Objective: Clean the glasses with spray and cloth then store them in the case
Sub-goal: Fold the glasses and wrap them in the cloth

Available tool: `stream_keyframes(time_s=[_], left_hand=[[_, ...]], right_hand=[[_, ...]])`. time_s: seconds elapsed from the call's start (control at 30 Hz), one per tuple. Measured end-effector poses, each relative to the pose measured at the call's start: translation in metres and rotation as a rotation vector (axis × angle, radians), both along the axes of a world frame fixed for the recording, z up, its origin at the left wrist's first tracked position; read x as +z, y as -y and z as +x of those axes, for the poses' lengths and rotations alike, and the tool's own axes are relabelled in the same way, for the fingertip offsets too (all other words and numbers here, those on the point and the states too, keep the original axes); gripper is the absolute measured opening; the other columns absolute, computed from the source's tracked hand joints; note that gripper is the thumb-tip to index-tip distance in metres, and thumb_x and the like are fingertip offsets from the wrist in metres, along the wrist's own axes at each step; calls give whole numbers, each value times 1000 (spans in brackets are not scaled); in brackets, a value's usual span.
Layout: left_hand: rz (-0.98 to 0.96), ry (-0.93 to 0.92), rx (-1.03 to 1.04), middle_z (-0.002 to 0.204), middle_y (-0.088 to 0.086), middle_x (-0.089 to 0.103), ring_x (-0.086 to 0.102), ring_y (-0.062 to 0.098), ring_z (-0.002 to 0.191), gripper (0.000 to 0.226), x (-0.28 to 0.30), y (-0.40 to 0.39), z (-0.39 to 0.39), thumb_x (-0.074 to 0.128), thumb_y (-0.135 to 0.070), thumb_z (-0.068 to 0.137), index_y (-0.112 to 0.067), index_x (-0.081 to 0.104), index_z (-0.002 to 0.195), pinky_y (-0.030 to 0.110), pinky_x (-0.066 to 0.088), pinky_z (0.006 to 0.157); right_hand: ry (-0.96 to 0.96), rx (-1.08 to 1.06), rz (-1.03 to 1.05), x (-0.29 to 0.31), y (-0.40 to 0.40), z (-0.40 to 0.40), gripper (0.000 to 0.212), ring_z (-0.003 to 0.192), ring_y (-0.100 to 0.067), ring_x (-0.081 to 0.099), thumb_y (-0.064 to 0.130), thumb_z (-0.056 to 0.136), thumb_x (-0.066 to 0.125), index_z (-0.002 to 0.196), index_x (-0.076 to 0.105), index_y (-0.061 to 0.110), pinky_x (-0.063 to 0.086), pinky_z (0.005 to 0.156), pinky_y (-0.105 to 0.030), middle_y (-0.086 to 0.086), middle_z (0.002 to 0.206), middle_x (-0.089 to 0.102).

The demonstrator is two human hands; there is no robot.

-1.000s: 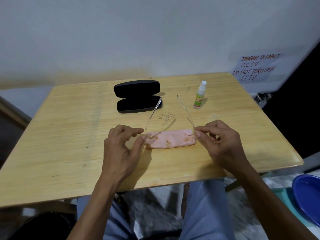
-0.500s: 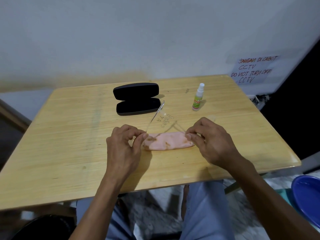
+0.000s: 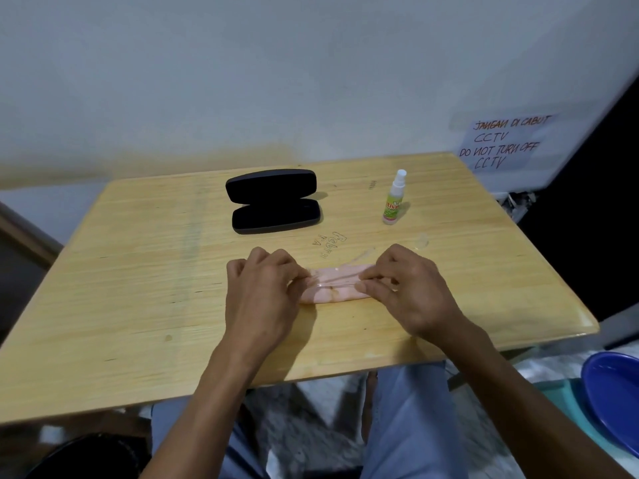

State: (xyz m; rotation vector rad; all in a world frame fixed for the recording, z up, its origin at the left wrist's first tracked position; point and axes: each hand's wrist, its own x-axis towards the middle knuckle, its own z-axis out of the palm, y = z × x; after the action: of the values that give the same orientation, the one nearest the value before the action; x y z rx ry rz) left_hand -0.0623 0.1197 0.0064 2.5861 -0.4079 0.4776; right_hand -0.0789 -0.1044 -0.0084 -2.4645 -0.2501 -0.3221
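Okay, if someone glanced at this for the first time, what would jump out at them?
Both hands, left hand and right hand, meet mid-table, pinching clear glasses over a pink cloth. Behind them lies an open black case, with a spray bottle standing to its right.

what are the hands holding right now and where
Both hands pinch the clear glasses, over the pink cloth: left hand at the left end, right hand at the right.

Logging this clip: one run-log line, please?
left hand: holds glasses | right hand: holds glasses, over cloth | case: open
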Motion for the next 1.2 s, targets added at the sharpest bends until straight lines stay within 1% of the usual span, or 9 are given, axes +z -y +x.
stream_keyframes(time_s=[0.07,0.13,0.27,0.33,0.47,0.6,0.8,1.03,1.2], left_hand=[[90,0,-33,84,-15,64,47,16,85,14,0,3,1,65,-32,90,-27,77,83,35,28,78],[153,-12,-55,84,-14,65,47,17,84,16,-1,5,2,64,-32,90,-27,78,83,35,27,78],[127,-39,-75,88,-14,63,46,15,87,14,-2,1,2,65,-35,88,-30,78,91,33,26,79],[86,-69,-67,93,-15,59,47,14,91,22,-2,-5,2,66,-40,86,-32,75,104,34,30,82],[92,-122,-60,99,-13,52,46,14,98,33,-4,-21,5,66,-50,83,-36,70,113,34,30,83],[154,-209,-81,108,-15,43,40,13,107,44,-4,-28,12,62,-56,84,-44,60,125,30,21,85],[152,-223,-108,109,-15,42,37,10,106,34,-7,-26,13,64,-54,82,-47,66,115,30,19,86],[68,-204,-86,103,-13,49,39,10,102,25,-11,-27,13,68,-48,82,-43,73,105,31,21,86],[53,-174,-64,98,-15,52,40,9,99,24,-15,-29,14,68,-51,80,-41,75,101,33,22,86]], right_hand=[[34,-99,191,-1,4,-5,20,76,7,56,24,74,88,88,78,15,41,66,-7,12,80,56],[87,-184,230,0,10,-11,26,74,10,55,24,67,93,81,74,14,39,64,-4,15,76,53],[127,-96,142,1,20,-13,38,83,15,51,27,71,90,103,73,15,39,70,-3,16,88,50],[42,-41,108,0,22,-9,46,90,11,51,33,78,85,120,71,21,40,76,-7,9,100,52],[-73,25,-36,-1,28,1,51,109,-10,51,43,86,74,134,63,29,50,88,-34,10,118,46],[-167,85,-158,-1,33,10,49,109,-5,41,50,90,65,136,60,34,50,92,-38,13,121,42],[-156,103,-149,-5,34,11,39,106,-4,41,46,89,68,125,68,32,49,90,-38,14,117,47],[-42,95,-18,-10,34,9,19,96,-14,57,33,83,79,100,79,25,49,80,-34,4,100,60],[-1,117,12,-14,33,9,19,92,-17,58,30,82,80,97,80,20,51,76,-37,7,93,61]])
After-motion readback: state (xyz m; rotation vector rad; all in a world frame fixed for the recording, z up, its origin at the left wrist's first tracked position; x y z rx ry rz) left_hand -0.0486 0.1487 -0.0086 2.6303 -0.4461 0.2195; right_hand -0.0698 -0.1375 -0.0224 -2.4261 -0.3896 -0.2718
